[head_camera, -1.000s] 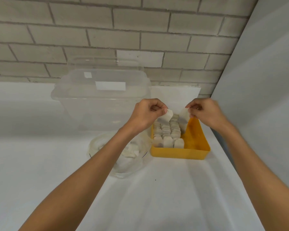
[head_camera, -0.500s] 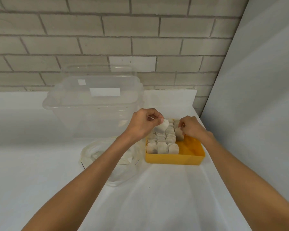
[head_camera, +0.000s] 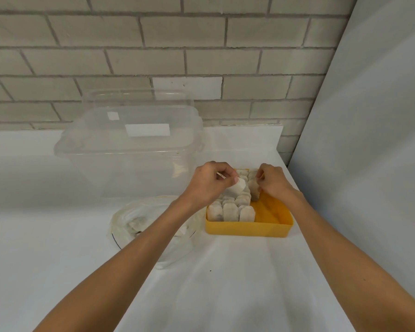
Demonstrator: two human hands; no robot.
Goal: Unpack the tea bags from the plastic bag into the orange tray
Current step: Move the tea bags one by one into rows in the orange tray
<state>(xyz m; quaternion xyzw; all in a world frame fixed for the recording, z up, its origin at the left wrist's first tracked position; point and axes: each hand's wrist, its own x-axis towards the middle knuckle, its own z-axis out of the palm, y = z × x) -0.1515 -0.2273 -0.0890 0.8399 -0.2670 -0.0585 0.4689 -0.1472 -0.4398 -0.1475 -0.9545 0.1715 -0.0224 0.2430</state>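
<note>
The orange tray sits on the white table right of centre. Rows of upright tea bags fill its left part, and its right part shows bare orange floor. My left hand hovers over the tray's back left and pinches one tea bag. My right hand is low in the tray and pinches another tea bag standing beside the rows. The clear plastic bag lies left of the tray, partly under my left forearm, with a few tea bags inside.
A large clear plastic box stands behind the plastic bag, close to the tray's back left. A brick wall runs along the back and a grey panel closes off the right side.
Both hands have come down from above the tray. The right hand has lowered its tea bag into the tray beside the rows; the left hand still holds its tea bag just above them.
</note>
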